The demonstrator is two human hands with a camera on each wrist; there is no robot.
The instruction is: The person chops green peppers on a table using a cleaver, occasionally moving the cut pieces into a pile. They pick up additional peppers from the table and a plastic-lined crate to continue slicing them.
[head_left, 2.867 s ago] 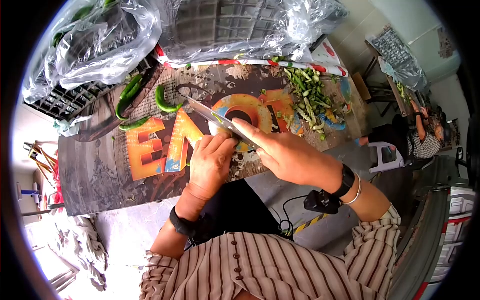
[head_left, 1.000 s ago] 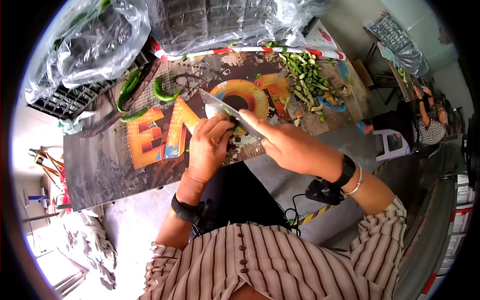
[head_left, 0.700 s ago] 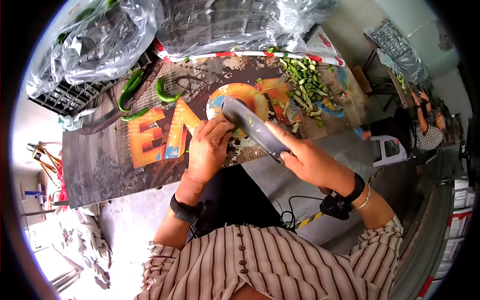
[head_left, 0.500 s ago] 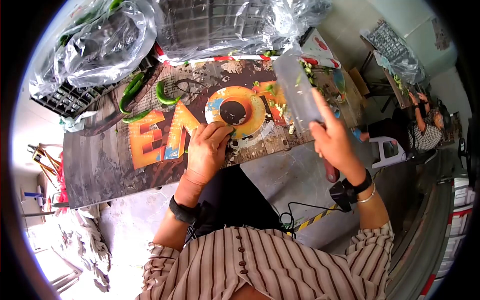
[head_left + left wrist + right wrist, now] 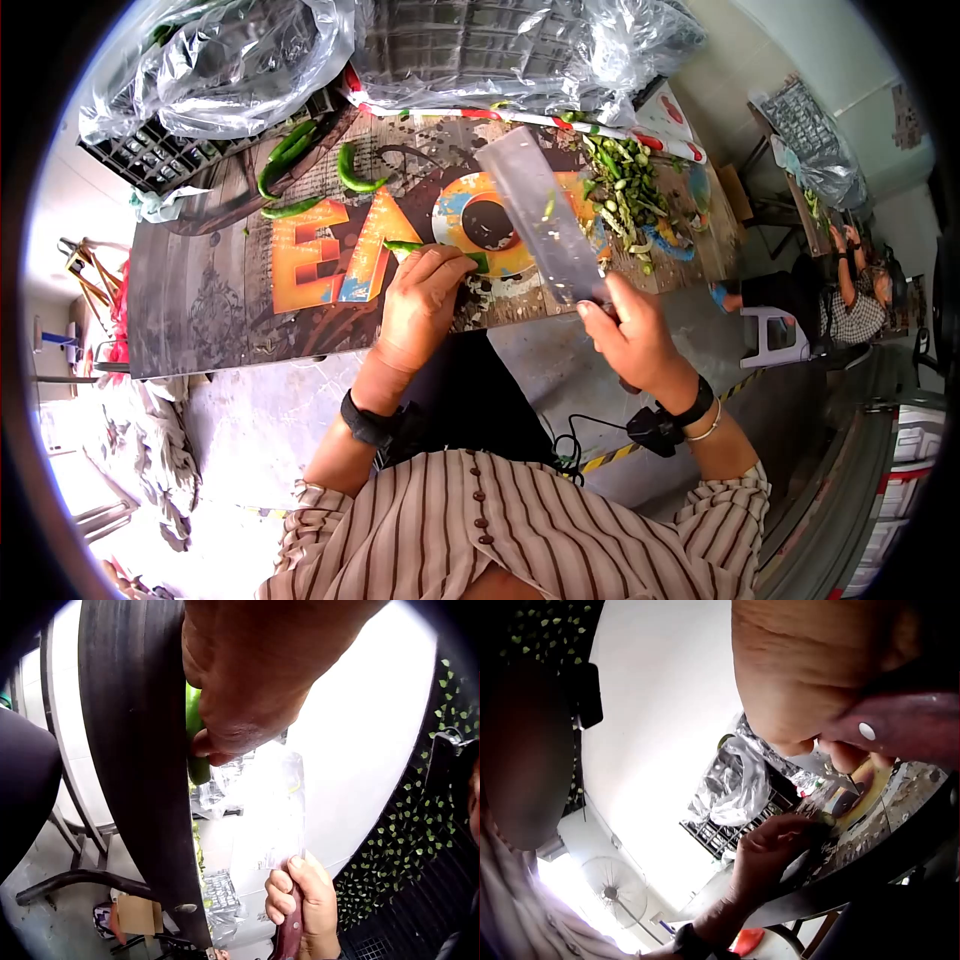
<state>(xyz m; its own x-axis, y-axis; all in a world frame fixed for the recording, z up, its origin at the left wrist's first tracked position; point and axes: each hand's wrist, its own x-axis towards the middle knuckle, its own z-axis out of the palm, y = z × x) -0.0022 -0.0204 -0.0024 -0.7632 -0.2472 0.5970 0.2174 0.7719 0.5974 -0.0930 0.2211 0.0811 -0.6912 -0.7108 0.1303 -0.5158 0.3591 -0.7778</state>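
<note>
My left hand [image 5: 420, 310] holds a green chili pepper [image 5: 402, 248] down on the printed tabletop, one end showing left of the fingers and the other right of them. In the left wrist view, the thumb and fingers are close round the pepper [image 5: 198, 769]. My right hand [image 5: 640, 335] grips a cleaver [image 5: 545, 215] by its dark red handle [image 5: 291, 922]. Its broad blade is raised to the right of the left hand, with green bits stuck on it. Chopped peppers [image 5: 625, 190] lie heaped on the right. Whole peppers [image 5: 355, 170] lie at the back left.
Along the back of the table [image 5: 220, 290] stand crates covered with clear plastic [image 5: 470, 60]. A black crate [image 5: 165, 155] sits at the left corner. A white plastic stool [image 5: 775, 335] and another person [image 5: 850, 290] are off to the right.
The cleaver has left the spot beside my left hand, swung right over the chopped heap, then come back partway left. More of the pepper now shows at my left fingers.
</note>
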